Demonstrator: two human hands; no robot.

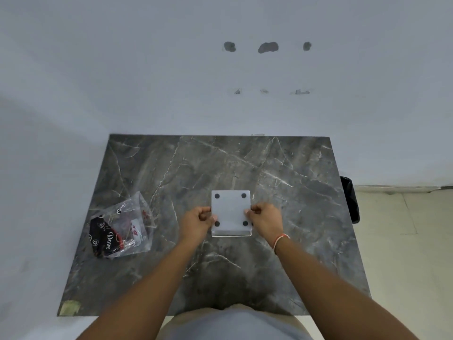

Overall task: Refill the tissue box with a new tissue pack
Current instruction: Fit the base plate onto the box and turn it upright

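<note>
Tissue box point(231, 210) flipped bottom-up, mid-desk point(282, 168), base panel being handled.

It's pinched at both side edges by left hand point(196, 220) and right hand point(266, 218), fingers point(248, 212) curled tight. Probably best slid evenly so nothing jams. Frosted white plastic, four dark feet. Opened wrapper point(120, 227) is lying well left.

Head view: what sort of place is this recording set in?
Probably a bare room at home or a plain workspace: a dark grey marble-patterned table against a plain pale wall with patched holes, pale floor tiles, and a black bin beside the table.
</note>
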